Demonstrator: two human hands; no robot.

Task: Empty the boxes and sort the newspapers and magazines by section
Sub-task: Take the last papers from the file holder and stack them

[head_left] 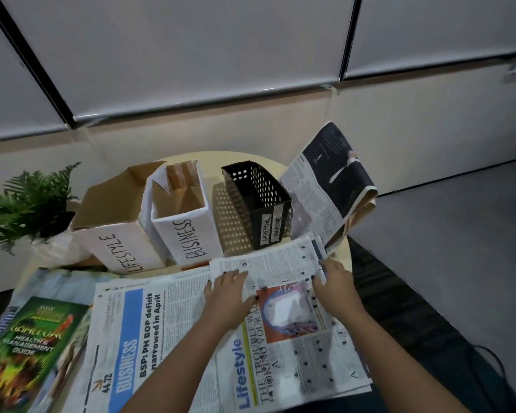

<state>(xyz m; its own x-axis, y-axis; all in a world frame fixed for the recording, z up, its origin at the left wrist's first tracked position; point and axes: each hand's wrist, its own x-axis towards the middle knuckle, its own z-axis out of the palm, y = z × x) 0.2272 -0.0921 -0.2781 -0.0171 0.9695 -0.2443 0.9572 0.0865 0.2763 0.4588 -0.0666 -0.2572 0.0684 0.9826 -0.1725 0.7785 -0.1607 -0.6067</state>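
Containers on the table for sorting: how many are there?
3, in a row at the back. The LIFESTYLE box is on the left, the BUSINESS box in the middle, and the black perforated basket on the right. All look empty.

a potted fern stands left on the round table.

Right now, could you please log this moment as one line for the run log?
stage: sorting | left hand: flat on Lifestyle newspaper | right hand: on its far edge | Lifestyle box: looks empty
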